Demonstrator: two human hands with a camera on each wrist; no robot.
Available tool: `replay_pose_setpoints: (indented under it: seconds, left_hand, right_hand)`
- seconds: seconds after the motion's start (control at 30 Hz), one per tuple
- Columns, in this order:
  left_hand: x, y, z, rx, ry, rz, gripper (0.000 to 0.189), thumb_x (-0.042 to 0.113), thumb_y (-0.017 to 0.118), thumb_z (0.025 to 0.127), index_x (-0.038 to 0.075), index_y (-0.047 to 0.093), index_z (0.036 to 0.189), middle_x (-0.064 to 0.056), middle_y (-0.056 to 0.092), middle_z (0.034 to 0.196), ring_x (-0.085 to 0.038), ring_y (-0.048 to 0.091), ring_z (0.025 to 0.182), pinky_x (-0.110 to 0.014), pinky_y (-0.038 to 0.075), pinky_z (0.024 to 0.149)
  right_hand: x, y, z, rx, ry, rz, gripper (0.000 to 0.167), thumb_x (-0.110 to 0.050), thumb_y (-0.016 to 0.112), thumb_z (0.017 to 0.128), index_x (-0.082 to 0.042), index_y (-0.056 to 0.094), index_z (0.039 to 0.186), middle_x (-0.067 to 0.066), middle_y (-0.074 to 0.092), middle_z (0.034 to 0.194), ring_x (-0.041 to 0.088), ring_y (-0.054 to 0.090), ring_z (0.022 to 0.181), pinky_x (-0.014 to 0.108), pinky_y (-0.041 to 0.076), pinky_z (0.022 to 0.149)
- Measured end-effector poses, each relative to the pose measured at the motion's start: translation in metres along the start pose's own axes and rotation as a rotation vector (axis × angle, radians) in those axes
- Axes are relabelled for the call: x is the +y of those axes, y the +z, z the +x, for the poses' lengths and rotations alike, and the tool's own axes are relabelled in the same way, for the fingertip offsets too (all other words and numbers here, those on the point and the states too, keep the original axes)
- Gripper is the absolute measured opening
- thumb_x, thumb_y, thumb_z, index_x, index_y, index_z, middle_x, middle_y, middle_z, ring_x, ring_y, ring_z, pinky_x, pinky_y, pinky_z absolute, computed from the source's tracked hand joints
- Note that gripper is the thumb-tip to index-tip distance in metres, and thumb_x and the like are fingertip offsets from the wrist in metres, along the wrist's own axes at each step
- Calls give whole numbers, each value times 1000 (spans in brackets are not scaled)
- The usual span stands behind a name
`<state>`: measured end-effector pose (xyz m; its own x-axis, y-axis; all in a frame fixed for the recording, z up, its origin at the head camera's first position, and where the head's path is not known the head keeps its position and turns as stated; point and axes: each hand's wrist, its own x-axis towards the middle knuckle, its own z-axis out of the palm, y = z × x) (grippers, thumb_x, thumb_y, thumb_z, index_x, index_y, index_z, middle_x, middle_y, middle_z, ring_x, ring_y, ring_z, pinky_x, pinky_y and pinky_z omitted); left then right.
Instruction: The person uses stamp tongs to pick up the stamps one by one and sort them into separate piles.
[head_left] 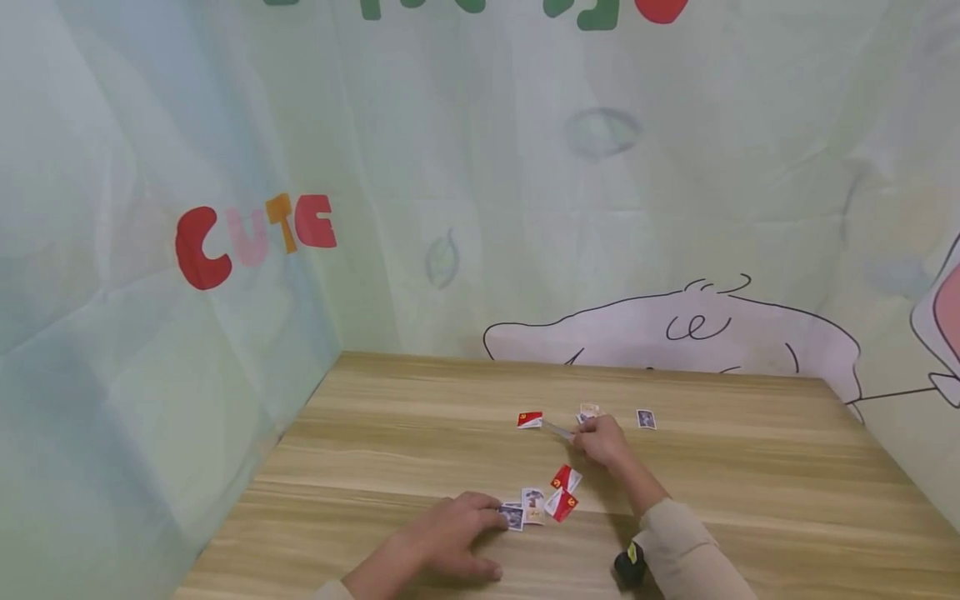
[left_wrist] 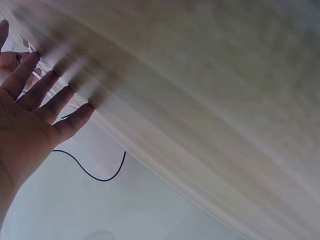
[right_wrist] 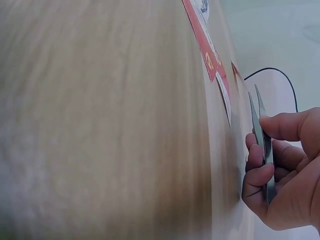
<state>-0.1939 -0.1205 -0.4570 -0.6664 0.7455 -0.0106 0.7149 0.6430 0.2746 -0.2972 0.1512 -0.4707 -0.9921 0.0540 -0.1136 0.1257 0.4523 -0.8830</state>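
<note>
My right hand (head_left: 606,443) holds a pair of metal tweezers (right_wrist: 265,145) between thumb and curled fingers. In the head view the tweezers' tips point left and reach the right edge of a red-and-white stamp (head_left: 528,419) lying at the back. Partly behind that hand lies another stamp or pair of stamps (head_left: 590,410). My left hand (head_left: 456,533) rests low over the table with fingers spread and nearly straight; its fingertips are at a dark-pictured stamp (head_left: 512,518). That stamp overlaps a pale one (head_left: 533,504).
Two red-and-white stamps (head_left: 566,478) overlap between the hands. A single dark stamp (head_left: 647,419) lies at the back right of the wooden table (head_left: 405,417). Beside the right sleeve is a small black object (head_left: 629,568) with a yellow mark. A printed cloth backdrop (head_left: 450,167) stands behind the table.
</note>
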Motion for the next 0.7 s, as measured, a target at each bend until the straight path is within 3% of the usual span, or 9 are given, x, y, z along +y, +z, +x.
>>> replay_pose_setpoints:
  seconds: [0.47,0.7]
  left_hand:
    - [1,1,1,-18,-20,-25,54,50,67,77,20,60,122,-3,50,131,-20,44,120,-39,40,95]
    - [2,0,1,-14,-19,-20,54,49,67,78,19,60,122,-4,49,131,-20,43,121,-39,39,96]
  right_hand:
    - [2,-10,-11,22,-84,-93,14,3,64,76,8,66,88,10,58,79,21,51,69,28,46,56]
    - [1,-14,-19,12,-118,-87,17,4,62,75,9,67,90,9,59,77,20,52,65,28,46,54]
